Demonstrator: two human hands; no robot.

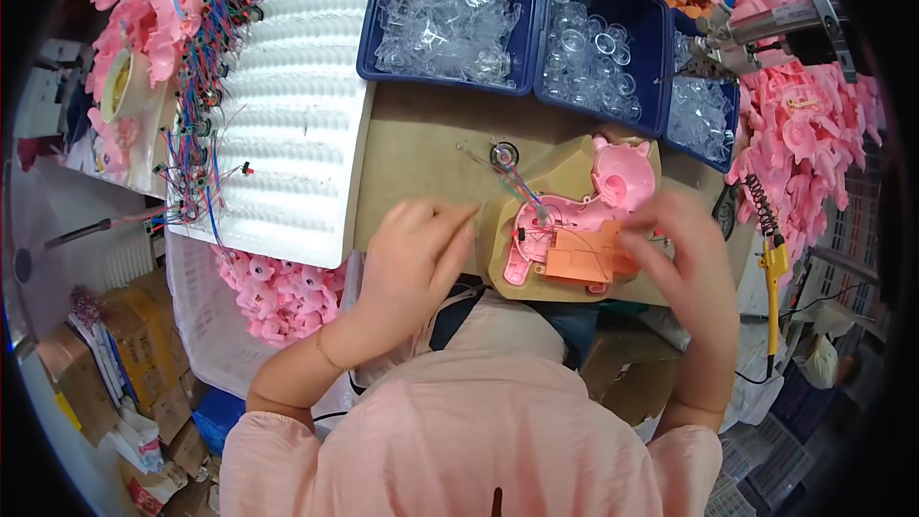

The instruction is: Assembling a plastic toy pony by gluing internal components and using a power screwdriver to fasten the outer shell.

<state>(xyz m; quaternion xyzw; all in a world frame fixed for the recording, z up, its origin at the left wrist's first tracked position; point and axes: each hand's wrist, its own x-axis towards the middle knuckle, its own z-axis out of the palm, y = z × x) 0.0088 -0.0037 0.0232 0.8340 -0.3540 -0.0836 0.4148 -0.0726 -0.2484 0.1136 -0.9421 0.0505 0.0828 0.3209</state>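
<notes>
A pink plastic toy half-shell (579,215) lies hollow side up in a tan block-shaped holder (493,254). An orange plastic part (584,254) rests over its lower section. Thin coloured wires run from the shell to a small round speaker (504,155) on the table. Left of the holder, my left hand (412,249) is closed, thumb and forefinger pressed together; whatever lies between them is too small to make out. My right hand (684,244) is at the orange part's right end, fingers bent and blurred, so its grip is unclear.
Blue bins (541,29) of clear plastic pieces line the table's far edge. A white ridged tray (297,96) at left carries bundled wires with speakers (206,48). Pink shells (799,134) pile up at right, near a yellow-handled tool (773,273) on a coiled cord.
</notes>
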